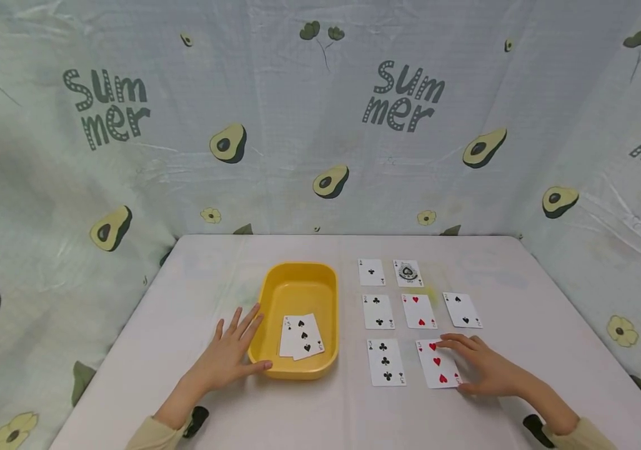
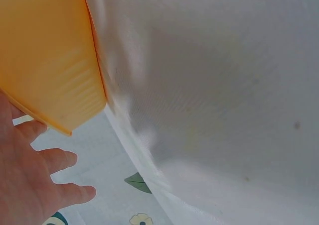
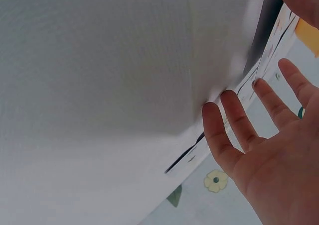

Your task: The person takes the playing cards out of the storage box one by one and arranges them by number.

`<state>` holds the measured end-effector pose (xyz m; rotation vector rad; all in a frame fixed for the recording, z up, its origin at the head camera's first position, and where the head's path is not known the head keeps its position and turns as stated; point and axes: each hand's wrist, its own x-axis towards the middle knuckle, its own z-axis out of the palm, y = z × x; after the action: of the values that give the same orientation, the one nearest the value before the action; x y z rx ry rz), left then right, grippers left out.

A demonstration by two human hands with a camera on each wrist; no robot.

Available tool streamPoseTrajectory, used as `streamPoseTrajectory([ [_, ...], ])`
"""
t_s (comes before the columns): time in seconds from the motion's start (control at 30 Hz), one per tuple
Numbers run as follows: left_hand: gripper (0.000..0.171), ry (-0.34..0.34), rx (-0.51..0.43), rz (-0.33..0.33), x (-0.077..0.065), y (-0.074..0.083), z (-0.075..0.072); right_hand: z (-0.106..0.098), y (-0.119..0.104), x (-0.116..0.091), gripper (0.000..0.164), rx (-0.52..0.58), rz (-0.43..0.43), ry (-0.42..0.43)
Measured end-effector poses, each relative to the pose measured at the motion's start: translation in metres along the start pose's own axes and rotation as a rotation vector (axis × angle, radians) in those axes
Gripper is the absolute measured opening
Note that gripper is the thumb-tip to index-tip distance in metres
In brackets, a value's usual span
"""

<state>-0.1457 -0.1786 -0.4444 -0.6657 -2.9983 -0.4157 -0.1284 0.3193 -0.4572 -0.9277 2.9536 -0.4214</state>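
My left hand (image 1: 228,357), fingers spread, rests against the left rim of a yellow plastic tray (image 1: 328,281); the left wrist view shows the tray's outer wall (image 2: 50,51) beside the fingers. Inside the tray a three of spades (image 1: 305,337) overlaps another card. On the right, my right hand (image 1: 491,369) touches the three of hearts (image 1: 437,362), a fingertip at its upper part and the thumb by its lower right corner. The card lies on the table, tilted slightly. The right wrist view shows the right-hand fingers (image 3: 214,130) fairly straight and apart.
Beside the three of hearts lies a three of clubs (image 1: 386,362). Farther back are a two of clubs (image 1: 378,311), two of hearts (image 1: 418,311) and two of spades (image 1: 463,310). Behind them lie two aces, clubs (image 1: 372,272) and spades (image 1: 408,274). Printed cloth (image 1: 275,94) encloses the table.
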Motion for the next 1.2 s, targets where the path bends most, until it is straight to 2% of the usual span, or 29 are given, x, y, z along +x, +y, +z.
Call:
streamPoseTrajectory([
  [0.23,0.09,-0.006,0.002,0.01,0.0,-0.002,0.0,0.005,-0.001,0.008,0.066,0.019,0.005,-0.03],
  [0.67,0.091,-0.005,-0.001,0.002,-0.001,-0.002,0.002,0.007,-0.002,0.013,0.07,-0.004,-0.003,-0.054],
  [0.93,0.09,0.006,0.0,0.009,0.0,-0.002,0.002,0.007,-0.003,0.017,0.07,0.018,0.044,-0.109],
  [1.2,0.091,0.004,0.006,0.01,-0.001,-0.001,0.001,0.006,-0.002,0.018,0.07,0.023,0.034,-0.102],
])
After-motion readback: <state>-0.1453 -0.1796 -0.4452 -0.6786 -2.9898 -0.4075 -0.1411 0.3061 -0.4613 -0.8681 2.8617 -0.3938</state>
